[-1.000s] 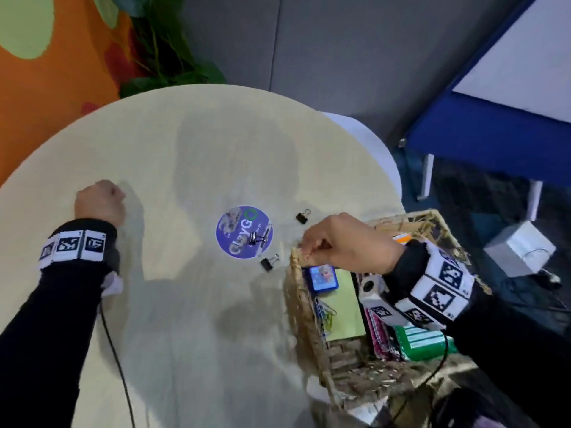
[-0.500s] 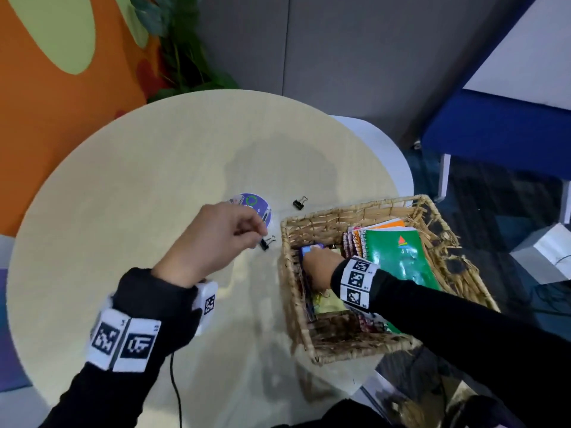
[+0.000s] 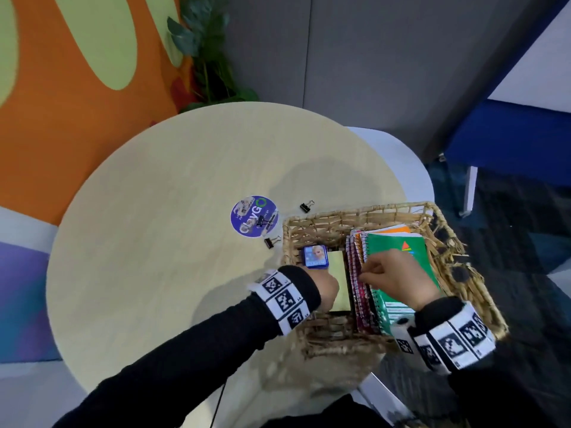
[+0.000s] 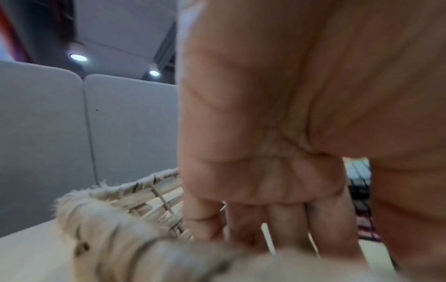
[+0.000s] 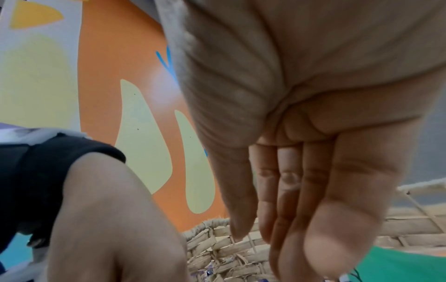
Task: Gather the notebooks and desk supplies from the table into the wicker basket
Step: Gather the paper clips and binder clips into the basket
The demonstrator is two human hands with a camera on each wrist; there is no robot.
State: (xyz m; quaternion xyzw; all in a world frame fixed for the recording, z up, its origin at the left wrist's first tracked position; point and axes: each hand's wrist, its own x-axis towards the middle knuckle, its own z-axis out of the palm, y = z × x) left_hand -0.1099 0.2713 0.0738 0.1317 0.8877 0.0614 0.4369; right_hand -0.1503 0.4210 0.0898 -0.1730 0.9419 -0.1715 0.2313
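The wicker basket point(image 3: 355, 211) stands at the table's right edge. It holds upright spiral notebooks, the green notebook point(image 3: 398, 248) foremost, plus a yellow pad point(image 3: 338, 267) and a small blue box point(image 3: 315, 256). My left hand point(image 3: 329, 287) reaches into the basket's left part beside the yellow pad; in the left wrist view its fingers point(image 4: 265, 219) point straight down, tips hidden behind the rim. My right hand point(image 3: 367, 273) touches the notebooks' spiral edges with straight fingers point(image 5: 289, 190). Three black binder clips lie on the table: clip point(image 3: 306, 206), clip point(image 3: 272, 242) and clip point(image 3: 264, 220).
A round purple sticker point(image 3: 247, 211) lies on the pale round table point(image 3: 154, 242), with one clip on it. A plant point(image 3: 207, 57) and an orange wall stand behind. A blue bench point(image 3: 509, 140) is at the right. A cable hangs off the near table edge.
My left hand left the clip by the sticker and went into the basket. My right hand shifted from the blue box to the notebooks. All three clips stay on the table.
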